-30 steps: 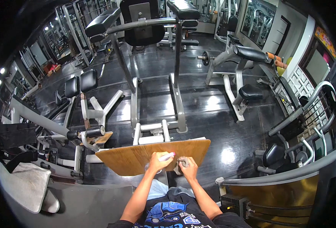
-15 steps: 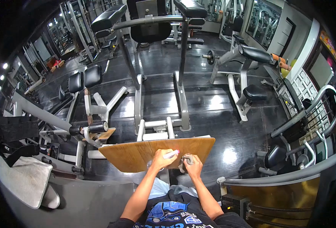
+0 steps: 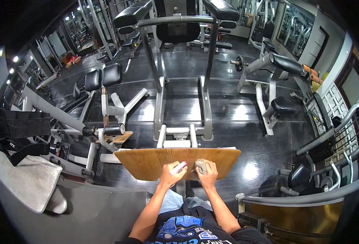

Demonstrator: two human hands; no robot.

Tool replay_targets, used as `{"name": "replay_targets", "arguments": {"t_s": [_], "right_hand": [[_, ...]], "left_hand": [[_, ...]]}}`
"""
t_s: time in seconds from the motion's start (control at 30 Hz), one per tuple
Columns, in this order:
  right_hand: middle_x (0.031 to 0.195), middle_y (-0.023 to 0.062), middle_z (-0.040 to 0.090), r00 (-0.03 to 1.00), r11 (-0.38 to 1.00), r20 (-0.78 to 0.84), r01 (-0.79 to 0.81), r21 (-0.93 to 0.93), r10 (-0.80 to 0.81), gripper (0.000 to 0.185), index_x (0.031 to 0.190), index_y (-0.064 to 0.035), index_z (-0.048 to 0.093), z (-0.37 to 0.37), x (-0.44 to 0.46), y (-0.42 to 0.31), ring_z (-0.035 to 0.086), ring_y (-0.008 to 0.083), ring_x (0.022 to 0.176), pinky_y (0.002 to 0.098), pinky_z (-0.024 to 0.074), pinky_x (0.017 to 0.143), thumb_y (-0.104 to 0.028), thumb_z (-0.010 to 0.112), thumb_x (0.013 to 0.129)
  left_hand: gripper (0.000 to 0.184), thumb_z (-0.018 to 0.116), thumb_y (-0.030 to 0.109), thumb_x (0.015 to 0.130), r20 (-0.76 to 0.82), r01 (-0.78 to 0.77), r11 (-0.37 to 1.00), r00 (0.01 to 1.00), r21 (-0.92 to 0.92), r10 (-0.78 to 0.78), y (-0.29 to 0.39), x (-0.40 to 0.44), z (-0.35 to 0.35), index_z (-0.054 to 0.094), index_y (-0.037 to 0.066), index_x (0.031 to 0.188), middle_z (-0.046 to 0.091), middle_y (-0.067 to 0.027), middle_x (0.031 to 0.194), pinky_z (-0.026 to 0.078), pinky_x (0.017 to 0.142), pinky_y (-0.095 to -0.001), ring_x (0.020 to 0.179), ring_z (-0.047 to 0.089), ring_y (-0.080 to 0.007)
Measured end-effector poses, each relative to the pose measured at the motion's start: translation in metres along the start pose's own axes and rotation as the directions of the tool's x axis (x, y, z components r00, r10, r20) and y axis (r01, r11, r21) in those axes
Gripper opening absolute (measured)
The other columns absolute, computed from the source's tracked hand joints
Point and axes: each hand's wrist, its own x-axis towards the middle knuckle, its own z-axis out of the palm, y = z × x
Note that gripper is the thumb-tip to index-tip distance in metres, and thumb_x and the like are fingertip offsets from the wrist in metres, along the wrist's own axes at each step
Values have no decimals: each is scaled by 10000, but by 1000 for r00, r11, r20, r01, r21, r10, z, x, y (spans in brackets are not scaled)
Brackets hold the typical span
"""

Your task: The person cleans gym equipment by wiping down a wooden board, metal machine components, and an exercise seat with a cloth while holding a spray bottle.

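My left hand (image 3: 170,175) is closed round a small white bottle with a pink top (image 3: 178,167), held tilted in front of the wooden board (image 3: 143,162). My right hand (image 3: 210,174) grips a bunched grey cloth (image 3: 201,166) at the board's right half; whether the cloth presses on the surface I cannot tell. The two hands are a short way apart. The board is brown, wood-grained, with rounded corners and a seam down its middle. It is fixed to a grey metal frame (image 3: 160,110).
Left of me, a light grey towel (image 3: 33,183) and black straps (image 3: 23,130) lie on a machine. A padded black seat (image 3: 283,105) stands at the right. Nearer, a grey rail (image 3: 309,199) runs along my right side. Mirrors line the walls.
The whole view has shifted, so the machines sit further right. My left hand with the bottle has drawn back a little leftward along the board. The cloth's hanging part is now gathered up.
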Motion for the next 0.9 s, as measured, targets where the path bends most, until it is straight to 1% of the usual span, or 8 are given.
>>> {"name": "replay_targets", "arguments": {"t_s": [0.13, 0.33, 0.4, 0.6, 0.67, 0.77, 0.83, 0.9], "right_hand": [[927, 77, 673, 995, 1000, 104, -5, -9, 6, 239, 878, -88, 712, -1, -18, 21, 629, 263, 883, 366, 509, 795, -92, 781, 649], [941, 85, 677, 996, 998, -87, 11, 55, -6, 252, 905, -87, 715, -4, 14, -7, 630, 268, 880, 362, 508, 792, -81, 775, 660], [954, 85, 677, 998, 999, -68, 16, 40, -13, 267, 918, -85, 711, 1, 10, -12, 626, 272, 886, 365, 508, 795, -79, 776, 659], [934, 61, 685, 985, 1000, 173, 12, 28, -16, 237, 888, -100, 716, 15, -22, 8, 629, 269, 861, 364, 514, 795, -88, 778, 660], [927, 70, 689, 987, 1000, 157, -13, -14, 15, 216, 874, -81, 713, 11, -15, 1, 636, 268, 862, 361, 514, 792, -70, 771, 666], [959, 98, 676, 999, 997, -37, -26, 72, 29, 246, 909, -49, 697, 12, 5, -21, 634, 283, 920, 376, 510, 817, -66, 774, 676], [968, 97, 673, 994, 993, -82, -69, 100, 78, 245, 910, -48, 696, 26, 6, -36, 631, 286, 931, 378, 507, 823, -62, 772, 678], [990, 95, 667, 982, 987, -123, -134, 91, 145, 244, 912, -54, 697, 35, -3, -39, 625, 280, 956, 370, 498, 843, -58, 771, 680]], "left_hand": [[240, 718, 245, 799, -6, 50, 998, 999, -48, -51, -3, -1, -11, 635, 34, 721, 600, -111, 601, 443, 526, -357, 518, 574, -232], [236, 696, 252, 830, -44, 120, 992, 992, -42, -122, -17, -9, -30, 644, 33, 760, 597, -121, 614, 430, 527, -351, 518, 546, -213], [210, 699, 191, 836, -51, 95, 993, 994, -70, -99, -20, -10, -35, 621, 25, 735, 548, -76, 573, 400, 504, -321, 506, 481, -136], [251, 681, 167, 859, -82, -88, 996, 993, -11, 86, -34, -12, -46, 575, 2, 702, 498, -72, 610, 384, 491, -322, 483, 471, -140], [258, 679, 168, 863, -92, -117, 993, 989, -12, 115, -39, -16, -52, 571, -1, 700, 488, -65, 614, 381, 482, -321, 476, 475, -139], [258, 677, 167, 870, -25, 56, 995, 998, -80, -58, -46, -17, -61, 573, 0, 703, 497, -47, 617, 383, 452, -307, 471, 496, -125], [234, 692, 178, 830, 15, 112, 978, 994, -174, -112, -50, -18, -65, 586, 7, 711, 512, -98, 631, 390, 541, -354, 544, 493, -225], [230, 681, 167, 853, 18, 48, 985, 999, -165, -46, -55, -19, -70, 591, 3, 718, 510, -67, 633, 393, 482, -320, 504, 503, -162]]}}
